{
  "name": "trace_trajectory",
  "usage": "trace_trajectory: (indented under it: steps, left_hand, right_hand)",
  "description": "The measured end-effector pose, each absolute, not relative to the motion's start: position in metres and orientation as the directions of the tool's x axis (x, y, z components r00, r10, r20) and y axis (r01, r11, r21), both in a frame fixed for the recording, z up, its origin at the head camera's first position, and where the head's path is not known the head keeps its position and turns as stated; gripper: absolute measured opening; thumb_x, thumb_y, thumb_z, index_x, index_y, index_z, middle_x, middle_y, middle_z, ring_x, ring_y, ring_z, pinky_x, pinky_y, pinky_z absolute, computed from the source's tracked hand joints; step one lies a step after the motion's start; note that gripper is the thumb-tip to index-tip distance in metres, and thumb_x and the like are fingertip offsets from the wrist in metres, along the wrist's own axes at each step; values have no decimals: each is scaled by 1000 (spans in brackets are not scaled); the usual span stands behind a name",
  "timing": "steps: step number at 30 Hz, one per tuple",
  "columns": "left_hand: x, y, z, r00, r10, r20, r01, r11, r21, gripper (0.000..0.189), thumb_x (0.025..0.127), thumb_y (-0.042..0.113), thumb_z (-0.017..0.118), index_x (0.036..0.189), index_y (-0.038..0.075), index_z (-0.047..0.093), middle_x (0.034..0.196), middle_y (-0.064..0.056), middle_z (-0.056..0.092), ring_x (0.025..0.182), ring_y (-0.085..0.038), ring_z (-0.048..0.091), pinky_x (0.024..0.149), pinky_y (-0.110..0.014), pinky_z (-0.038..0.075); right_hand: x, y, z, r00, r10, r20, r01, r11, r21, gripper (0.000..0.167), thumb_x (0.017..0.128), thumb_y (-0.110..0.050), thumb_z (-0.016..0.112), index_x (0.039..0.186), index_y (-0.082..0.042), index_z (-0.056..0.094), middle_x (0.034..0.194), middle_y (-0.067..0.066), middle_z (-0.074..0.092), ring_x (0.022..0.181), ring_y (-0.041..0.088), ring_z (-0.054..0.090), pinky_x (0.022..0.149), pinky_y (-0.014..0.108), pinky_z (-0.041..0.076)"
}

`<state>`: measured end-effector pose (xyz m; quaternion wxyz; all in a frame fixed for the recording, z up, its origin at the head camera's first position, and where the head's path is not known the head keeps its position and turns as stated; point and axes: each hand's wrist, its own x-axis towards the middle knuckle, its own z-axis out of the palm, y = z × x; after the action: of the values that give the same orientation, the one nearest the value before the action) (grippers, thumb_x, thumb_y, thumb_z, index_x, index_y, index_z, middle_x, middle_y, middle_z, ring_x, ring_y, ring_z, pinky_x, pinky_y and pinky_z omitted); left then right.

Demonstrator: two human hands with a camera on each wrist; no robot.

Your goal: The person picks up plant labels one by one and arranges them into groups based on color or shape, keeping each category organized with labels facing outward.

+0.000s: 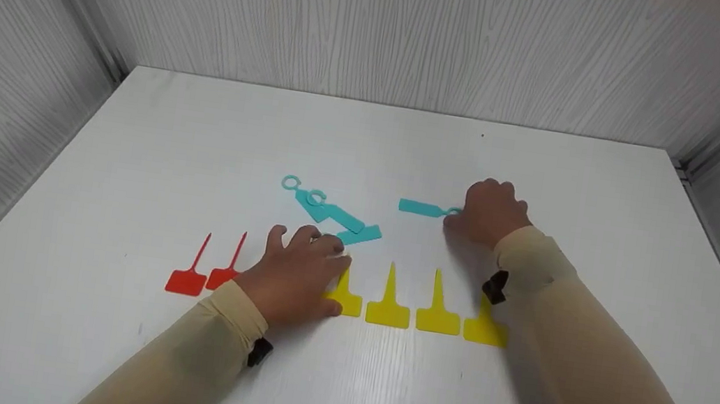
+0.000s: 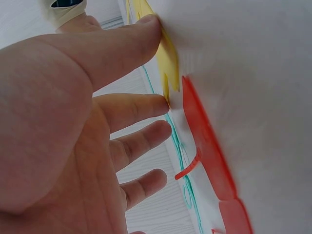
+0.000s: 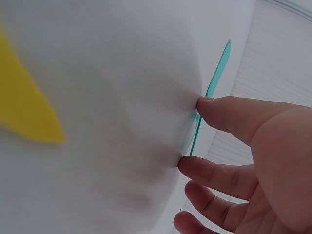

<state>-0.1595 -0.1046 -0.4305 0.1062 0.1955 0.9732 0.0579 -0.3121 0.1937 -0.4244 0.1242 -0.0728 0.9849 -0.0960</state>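
Four yellow tags (image 1: pixel 388 314) are lying in the near row, running from six to four o'clock on the white table (image 1: pixel 334 388), with two red tags (image 1: pixel 185 282) lying at eight. The left hand (image 1: pixel 293 277) is touching the six-o'clock yellow tag, thumb and fingers spreading apart. Beyond, at one o'clock from that hand, three teal tags (image 1: pixel 345 218) are clustering. At three o'clock the right hand (image 1: pixel 491 213) is pinching another teal tag (image 1: pixel 420 208) by its ring end, its blade pointing toward nine. Farthest, a wood-grained wall (image 1: pixel 384 29) is standing at twelve.

white table (image 1: pixel 216 125) under the fingers (image 3: pixel 217 175), woodgrainy wall (image 1: pixel 384 29) way past them, tiny dot (image 1: pixel 482 135) beyond the right ones
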Motion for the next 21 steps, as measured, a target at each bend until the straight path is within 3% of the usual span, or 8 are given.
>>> trace_trajectory:
  steps: [13,21]
  left_hand:
    - [-158,-105,-431,-900,398,-176,370,913,172,72,95,51,86,158,25,64,163,-4,54,154,-35,38,122,-72,25]
    - [-158,-107,-431,-899,401,-176,373,912,169,72,94,52,86,158,25,64,163,-4,54,154,-34,39,121,-71,26]
  right_hand:
    - [-322,213,-418,-957,-217,-190,-164,951,-261,39,98,-31,77,117,2,71,120,19,57,114,41,49,104,64,43]
    - [-328,245,-401,-902,-399,-165,-353,902,-247,33,98,-31,80,115,-2,82,141,16,58,141,43,41,114,72,35]
